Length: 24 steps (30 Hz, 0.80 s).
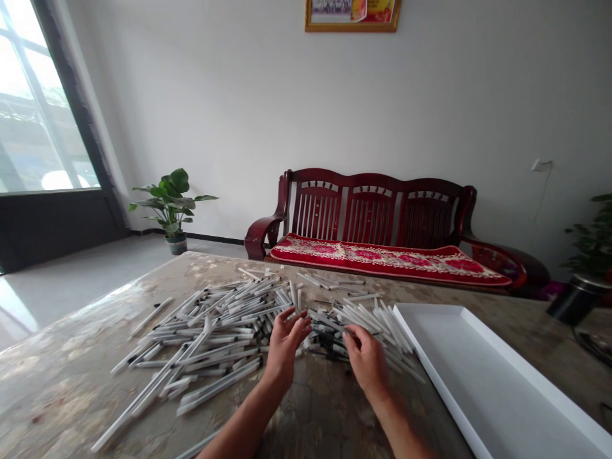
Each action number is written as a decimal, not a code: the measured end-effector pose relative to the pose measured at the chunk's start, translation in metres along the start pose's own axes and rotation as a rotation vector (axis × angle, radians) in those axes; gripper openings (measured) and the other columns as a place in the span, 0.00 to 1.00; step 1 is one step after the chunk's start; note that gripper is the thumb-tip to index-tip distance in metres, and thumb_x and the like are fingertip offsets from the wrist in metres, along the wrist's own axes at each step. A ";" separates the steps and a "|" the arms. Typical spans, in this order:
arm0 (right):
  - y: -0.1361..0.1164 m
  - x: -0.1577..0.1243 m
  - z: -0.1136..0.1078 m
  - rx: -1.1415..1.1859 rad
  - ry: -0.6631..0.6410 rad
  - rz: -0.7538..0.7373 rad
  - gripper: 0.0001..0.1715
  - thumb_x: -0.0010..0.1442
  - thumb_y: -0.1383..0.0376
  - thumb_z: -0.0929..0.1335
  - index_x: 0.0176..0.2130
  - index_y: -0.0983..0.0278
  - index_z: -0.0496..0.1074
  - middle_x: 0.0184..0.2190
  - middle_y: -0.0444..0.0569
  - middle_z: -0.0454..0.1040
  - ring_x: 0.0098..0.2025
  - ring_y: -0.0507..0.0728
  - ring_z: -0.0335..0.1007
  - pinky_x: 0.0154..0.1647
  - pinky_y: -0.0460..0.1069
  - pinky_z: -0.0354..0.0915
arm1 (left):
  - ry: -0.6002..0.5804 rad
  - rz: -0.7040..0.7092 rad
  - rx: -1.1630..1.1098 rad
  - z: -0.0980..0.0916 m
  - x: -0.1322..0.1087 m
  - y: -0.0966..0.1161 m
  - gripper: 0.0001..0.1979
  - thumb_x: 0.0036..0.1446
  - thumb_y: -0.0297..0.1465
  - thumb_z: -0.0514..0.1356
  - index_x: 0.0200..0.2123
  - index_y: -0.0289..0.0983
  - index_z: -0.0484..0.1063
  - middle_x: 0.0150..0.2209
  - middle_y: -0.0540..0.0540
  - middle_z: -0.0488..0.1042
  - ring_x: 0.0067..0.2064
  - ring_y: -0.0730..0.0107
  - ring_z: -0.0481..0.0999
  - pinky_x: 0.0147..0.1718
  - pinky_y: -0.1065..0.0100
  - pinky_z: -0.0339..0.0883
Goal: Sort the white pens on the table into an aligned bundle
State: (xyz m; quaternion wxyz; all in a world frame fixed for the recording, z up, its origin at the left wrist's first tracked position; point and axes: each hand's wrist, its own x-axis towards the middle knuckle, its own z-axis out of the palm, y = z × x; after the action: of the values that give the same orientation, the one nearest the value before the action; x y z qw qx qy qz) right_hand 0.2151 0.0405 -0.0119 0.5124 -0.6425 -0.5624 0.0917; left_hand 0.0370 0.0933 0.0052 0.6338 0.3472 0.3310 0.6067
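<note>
A wide heap of white pen barrels [224, 331] with several small black parts [329, 341] lies spread over the marble table [71, 363]. My left hand [285, 344] hovers over the middle of the heap, fingers apart and slightly curled, holding nothing I can see. Just to its right, my right hand [366, 357] rests at the heap's near edge with fingers curled down onto the white pens and black pieces; what it grips, if anything, is hidden.
A shallow white tray [502, 382] lies on the table at the right. Beyond the table stand a dark red wooden bench [382, 217] with a red cushion, a potted plant [172, 204] by the window, and another plant [588, 268] at far right.
</note>
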 end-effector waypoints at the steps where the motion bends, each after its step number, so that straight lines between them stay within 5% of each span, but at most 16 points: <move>1: 0.006 0.003 -0.002 -0.023 0.047 0.030 0.17 0.60 0.56 0.64 0.38 0.62 0.78 0.34 0.53 0.82 0.36 0.62 0.78 0.39 0.52 0.70 | 0.017 0.068 0.078 -0.002 0.002 0.001 0.28 0.47 0.40 0.71 0.48 0.39 0.65 0.45 0.42 0.78 0.44 0.63 0.80 0.44 0.61 0.73; 7: 0.035 0.012 -0.005 -0.018 0.129 0.131 0.24 0.57 0.53 0.63 0.44 0.65 0.77 0.33 0.55 0.82 0.33 0.62 0.77 0.36 0.53 0.70 | 0.077 0.309 0.399 -0.005 0.001 0.016 0.22 0.53 0.45 0.64 0.46 0.38 0.69 0.38 0.46 0.75 0.34 0.68 0.76 0.32 0.69 0.69; 13: 0.038 0.006 0.002 0.010 0.155 0.112 0.26 0.58 0.57 0.62 0.50 0.68 0.75 0.33 0.54 0.82 0.35 0.61 0.78 0.38 0.53 0.71 | 0.026 0.332 0.523 -0.003 -0.002 0.037 0.16 0.54 0.45 0.60 0.37 0.39 0.71 0.26 0.52 0.71 0.25 0.71 0.69 0.28 0.71 0.62; 16: 0.031 0.001 0.004 0.014 0.135 0.067 0.23 0.59 0.59 0.62 0.47 0.66 0.77 0.37 0.55 0.82 0.40 0.62 0.79 0.43 0.53 0.71 | -0.117 0.257 0.765 -0.008 -0.001 0.063 0.13 0.55 0.44 0.58 0.32 0.39 0.71 0.24 0.52 0.72 0.24 0.70 0.67 0.26 0.70 0.59; 20: 0.020 -0.005 0.005 0.002 0.044 -0.015 0.20 0.60 0.59 0.62 0.43 0.64 0.78 0.41 0.55 0.82 0.43 0.62 0.78 0.47 0.54 0.71 | -0.416 0.130 1.464 -0.023 -0.013 0.109 0.05 0.48 0.35 0.61 0.28 0.41 0.73 0.24 0.52 0.74 0.27 0.67 0.69 0.28 0.69 0.55; 24: 0.016 -0.007 0.007 -0.011 0.028 -0.074 0.19 0.61 0.60 0.62 0.41 0.64 0.79 0.40 0.54 0.82 0.42 0.61 0.78 0.46 0.54 0.72 | -0.489 0.069 1.840 -0.048 -0.035 0.135 0.07 0.41 0.34 0.64 0.28 0.43 0.75 0.28 0.51 0.76 0.32 0.61 0.75 0.33 0.67 0.60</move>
State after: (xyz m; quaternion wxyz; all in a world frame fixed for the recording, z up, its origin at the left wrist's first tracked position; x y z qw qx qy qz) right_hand 0.2179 0.0408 -0.0303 0.5198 -0.6253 -0.5789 0.0608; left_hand -0.0777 0.0630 0.0935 0.1454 0.8367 0.5267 0.0370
